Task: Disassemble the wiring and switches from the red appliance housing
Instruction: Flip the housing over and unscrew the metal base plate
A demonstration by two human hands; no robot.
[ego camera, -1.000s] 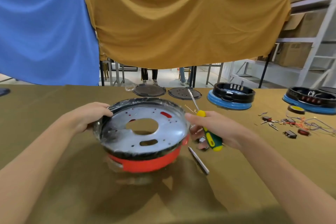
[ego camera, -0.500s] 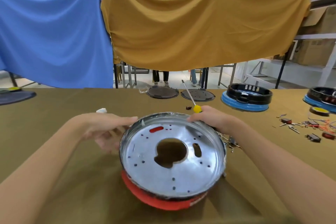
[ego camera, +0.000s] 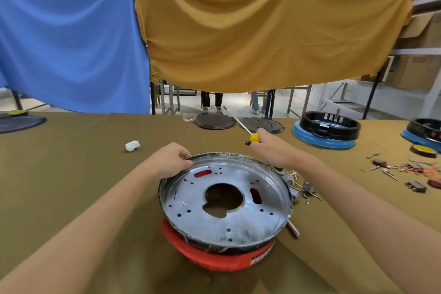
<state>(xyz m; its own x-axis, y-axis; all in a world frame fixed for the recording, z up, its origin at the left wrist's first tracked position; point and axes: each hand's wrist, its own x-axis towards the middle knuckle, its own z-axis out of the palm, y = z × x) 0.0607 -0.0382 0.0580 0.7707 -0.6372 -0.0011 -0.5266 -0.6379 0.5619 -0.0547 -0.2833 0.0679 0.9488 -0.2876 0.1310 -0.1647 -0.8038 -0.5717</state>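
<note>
Fingers [ego camera: 185, 159] of my left hand [ego camera: 167, 162] curl over the far-left rim of the red appliance housing [ego camera: 214, 255], pinching its thin metal lip. My right hand [ego camera: 274, 150] is clenched around a screwdriver [ego camera: 254, 137] with a yellow collar, its steel shaft pointing up and away toward the far edge of the surface [ego camera: 71, 174]; the tip is clear of any screw.

From the head view, the only 1 I have, the housing sits near the middle of the surface, close to the near edge, tilted so its open side faces me. It is a round, shallow shell: glossy red plastic below, a dark band above, and a bright stamped metal plate [ego camera: 224, 200] inside with a large central cut-out, 2 slots showing red through them and many small holes. No wiring or switches show inside the plate from here.

I judge the coming move turns on this: the housing lies directly under and between both hands, the left already on it, the right just beyond its far-right rim with the tool aimed away, so the shaft must swing down and toward me before it can reach anything.

Just right of the housing lie small loose parts [ego camera: 307, 188], grey and angular. Further right, near the right edge, are switches and red-orange wires [ego camera: 405, 169]. A white crumpled wad [ego camera: 132, 145] lies far left.
</note>
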